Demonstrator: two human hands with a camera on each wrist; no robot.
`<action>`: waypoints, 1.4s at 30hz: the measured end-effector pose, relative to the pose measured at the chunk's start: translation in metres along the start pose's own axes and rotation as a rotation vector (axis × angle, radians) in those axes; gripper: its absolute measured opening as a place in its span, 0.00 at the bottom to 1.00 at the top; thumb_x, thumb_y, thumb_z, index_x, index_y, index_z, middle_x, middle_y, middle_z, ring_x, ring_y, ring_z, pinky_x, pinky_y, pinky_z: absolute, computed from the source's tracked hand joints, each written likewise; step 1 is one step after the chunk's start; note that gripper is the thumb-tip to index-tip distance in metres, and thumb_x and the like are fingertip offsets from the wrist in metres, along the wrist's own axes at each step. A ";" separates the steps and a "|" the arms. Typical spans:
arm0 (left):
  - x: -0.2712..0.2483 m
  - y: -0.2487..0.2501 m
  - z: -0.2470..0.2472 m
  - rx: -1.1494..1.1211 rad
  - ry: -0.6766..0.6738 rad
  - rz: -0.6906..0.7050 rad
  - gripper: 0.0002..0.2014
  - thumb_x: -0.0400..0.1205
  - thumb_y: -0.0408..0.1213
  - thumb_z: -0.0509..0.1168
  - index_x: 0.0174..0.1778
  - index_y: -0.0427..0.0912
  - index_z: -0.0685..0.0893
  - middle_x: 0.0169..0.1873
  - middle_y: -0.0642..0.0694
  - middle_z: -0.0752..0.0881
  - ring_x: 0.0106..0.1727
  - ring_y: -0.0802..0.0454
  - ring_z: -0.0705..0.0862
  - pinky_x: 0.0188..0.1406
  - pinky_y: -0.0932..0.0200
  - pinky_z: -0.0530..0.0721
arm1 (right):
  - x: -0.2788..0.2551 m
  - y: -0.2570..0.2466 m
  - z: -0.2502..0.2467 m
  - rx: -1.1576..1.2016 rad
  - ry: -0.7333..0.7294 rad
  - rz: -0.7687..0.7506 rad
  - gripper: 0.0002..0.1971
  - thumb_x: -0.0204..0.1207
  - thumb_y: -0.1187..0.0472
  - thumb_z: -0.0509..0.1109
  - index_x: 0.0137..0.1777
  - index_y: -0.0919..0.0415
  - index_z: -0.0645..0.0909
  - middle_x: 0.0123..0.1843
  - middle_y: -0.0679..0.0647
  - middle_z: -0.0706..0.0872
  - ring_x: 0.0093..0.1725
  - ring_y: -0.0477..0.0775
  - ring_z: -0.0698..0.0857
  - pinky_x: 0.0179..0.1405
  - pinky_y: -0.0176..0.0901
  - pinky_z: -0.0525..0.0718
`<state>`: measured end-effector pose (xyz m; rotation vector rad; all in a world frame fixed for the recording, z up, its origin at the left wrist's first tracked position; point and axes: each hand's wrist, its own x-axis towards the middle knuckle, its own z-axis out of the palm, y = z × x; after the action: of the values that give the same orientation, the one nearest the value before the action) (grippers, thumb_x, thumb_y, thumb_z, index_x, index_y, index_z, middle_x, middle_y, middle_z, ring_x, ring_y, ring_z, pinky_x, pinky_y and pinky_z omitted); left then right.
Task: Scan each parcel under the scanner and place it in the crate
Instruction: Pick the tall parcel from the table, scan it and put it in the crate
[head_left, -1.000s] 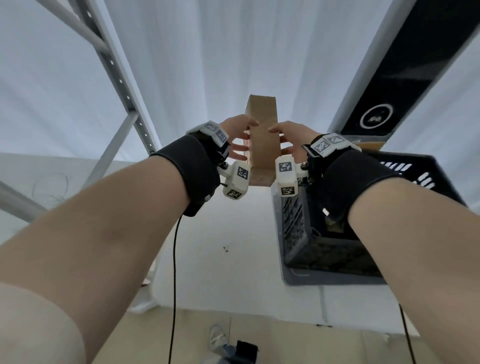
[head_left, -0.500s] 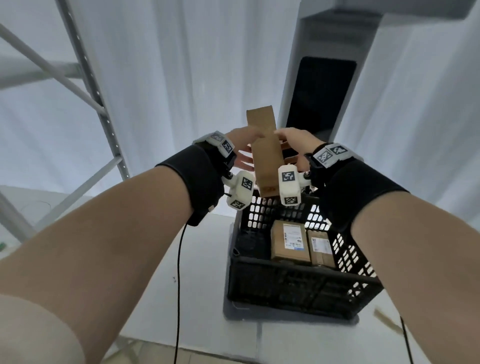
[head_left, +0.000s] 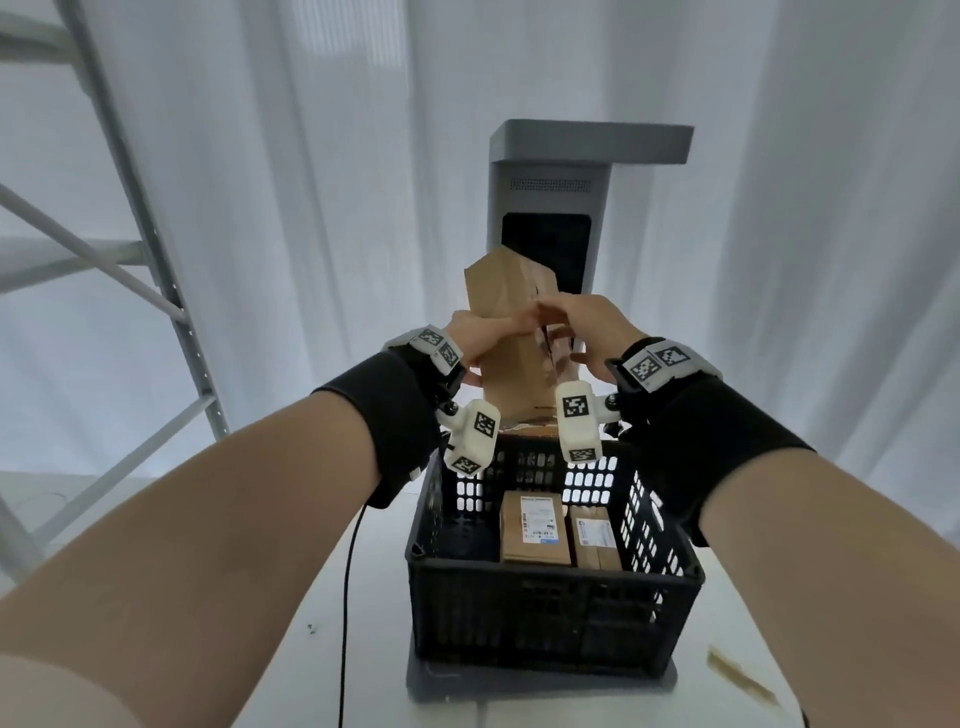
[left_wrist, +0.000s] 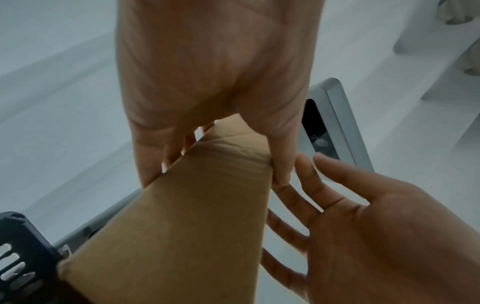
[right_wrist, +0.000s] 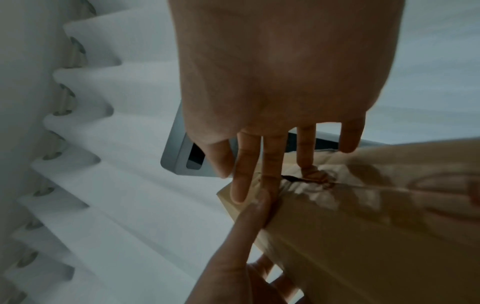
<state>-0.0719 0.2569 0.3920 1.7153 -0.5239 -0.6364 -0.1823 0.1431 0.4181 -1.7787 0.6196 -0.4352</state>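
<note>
I hold a tall brown cardboard parcel (head_left: 511, 353) upright in both hands, above the far rim of the black crate (head_left: 550, 608) and in front of the grey scanner (head_left: 550, 171). My left hand (head_left: 483, 338) pinches its left side, thumb across the near face and fingers behind. In the left wrist view the thumb presses the parcel (left_wrist: 182, 226) at its upper corner. My right hand (head_left: 571, 332) lies with straight, spread fingers on the taped right face of the parcel (right_wrist: 363, 226). Two labelled brown parcels (head_left: 535, 525) lie flat in the crate.
A grey metal rack (head_left: 156, 249) stands at the left, with white curtains behind everything. The crate sits on a white table (head_left: 311, 649). A black cable (head_left: 348, 597) hangs from my left wrist. A brown scrap (head_left: 737, 675) lies at the table's right.
The parcel has come down from beside the scanner head to just over the crate's far rim, and its taped side now shows. My head has tilted down, bringing the crate's inside into view.
</note>
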 end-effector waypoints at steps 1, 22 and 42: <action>-0.001 0.002 0.002 0.022 -0.005 -0.002 0.40 0.60 0.56 0.83 0.68 0.43 0.83 0.57 0.45 0.91 0.57 0.45 0.90 0.58 0.40 0.89 | -0.004 -0.002 -0.003 -0.007 -0.002 0.011 0.15 0.72 0.43 0.68 0.41 0.52 0.89 0.54 0.51 0.89 0.55 0.55 0.83 0.61 0.56 0.78; -0.007 0.033 -0.045 0.205 -0.080 0.002 0.20 0.82 0.42 0.72 0.70 0.44 0.81 0.67 0.42 0.84 0.65 0.36 0.84 0.56 0.32 0.88 | -0.015 -0.001 -0.002 0.080 -0.016 0.200 0.29 0.66 0.44 0.79 0.64 0.57 0.81 0.59 0.60 0.87 0.56 0.64 0.88 0.60 0.64 0.86; -0.017 0.039 -0.064 -0.038 -0.145 0.082 0.25 0.81 0.55 0.71 0.70 0.46 0.84 0.62 0.42 0.88 0.60 0.38 0.89 0.63 0.36 0.86 | -0.020 -0.030 0.026 0.229 0.025 0.092 0.19 0.83 0.43 0.59 0.54 0.57 0.81 0.51 0.61 0.87 0.45 0.60 0.88 0.42 0.52 0.87</action>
<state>-0.0429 0.3053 0.4435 1.6114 -0.6769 -0.7110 -0.1777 0.1812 0.4396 -1.5235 0.6407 -0.4476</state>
